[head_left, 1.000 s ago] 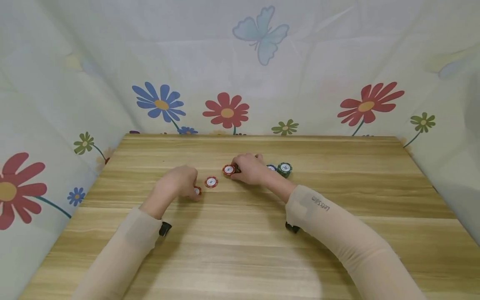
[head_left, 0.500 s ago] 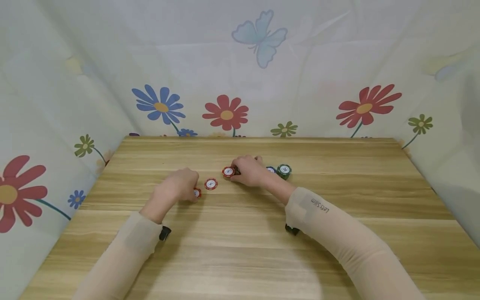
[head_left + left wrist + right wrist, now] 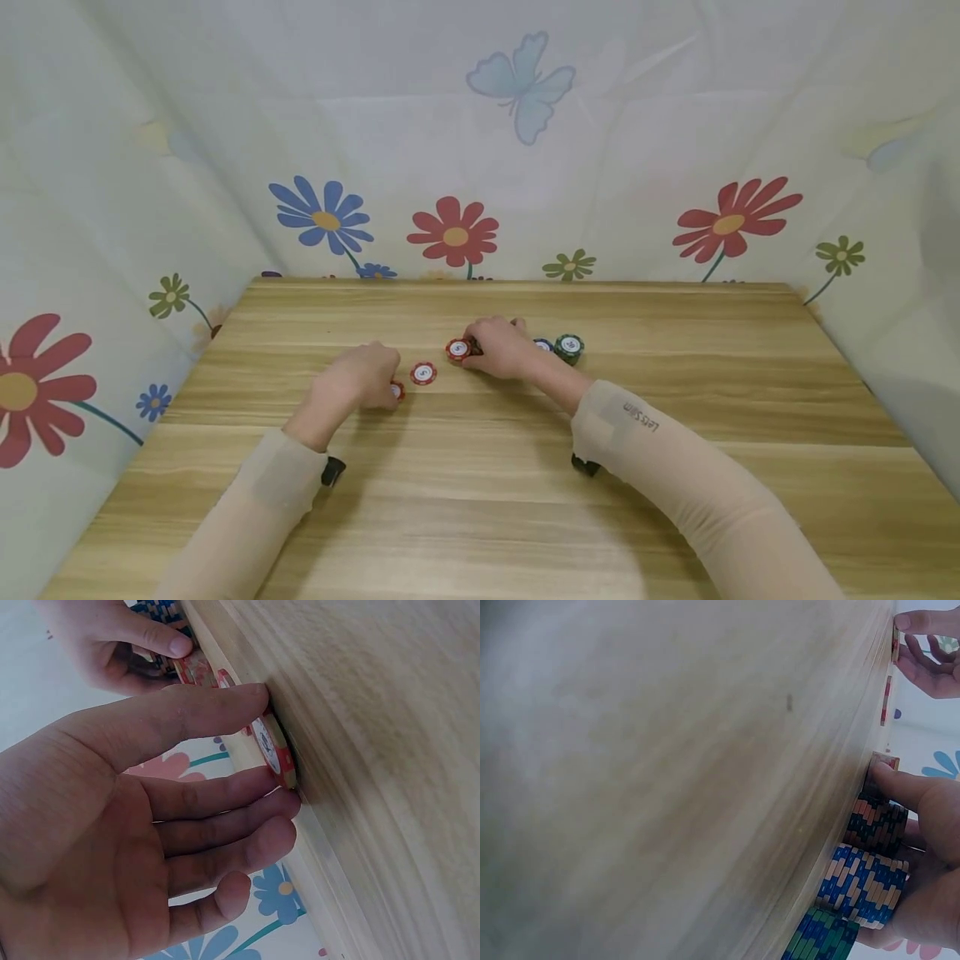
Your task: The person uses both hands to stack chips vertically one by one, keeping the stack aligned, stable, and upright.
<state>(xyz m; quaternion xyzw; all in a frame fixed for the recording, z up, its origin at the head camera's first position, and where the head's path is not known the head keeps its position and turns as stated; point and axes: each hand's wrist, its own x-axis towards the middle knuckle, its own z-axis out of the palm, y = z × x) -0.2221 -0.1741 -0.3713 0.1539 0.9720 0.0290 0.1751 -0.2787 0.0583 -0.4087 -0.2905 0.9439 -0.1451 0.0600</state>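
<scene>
My left hand (image 3: 352,379) pinches the edge of a red poker chip (image 3: 275,754) between thumb and index finger, low at the tabletop. Just right of it, a single red poker chip (image 3: 423,373) lies flat. Farther right, my right hand (image 3: 501,346) holds a short stack of red poker chips (image 3: 458,350), thumb against its near side. Under that palm, mostly hidden from the head view, stands a dark stack of chips (image 3: 874,825). A blue-and-white stack (image 3: 862,885) follows, then a green stack (image 3: 570,348) at the row's right end.
The wooden table (image 3: 480,517) ends at a white cloth backdrop (image 3: 637,150) printed with flowers and a butterfly. Black wrist straps (image 3: 585,467) show below the sleeves.
The whole head view shifts slightly downward in the frame. Both hands keep their places at the chips, and no chip visibly moves on the table.
</scene>
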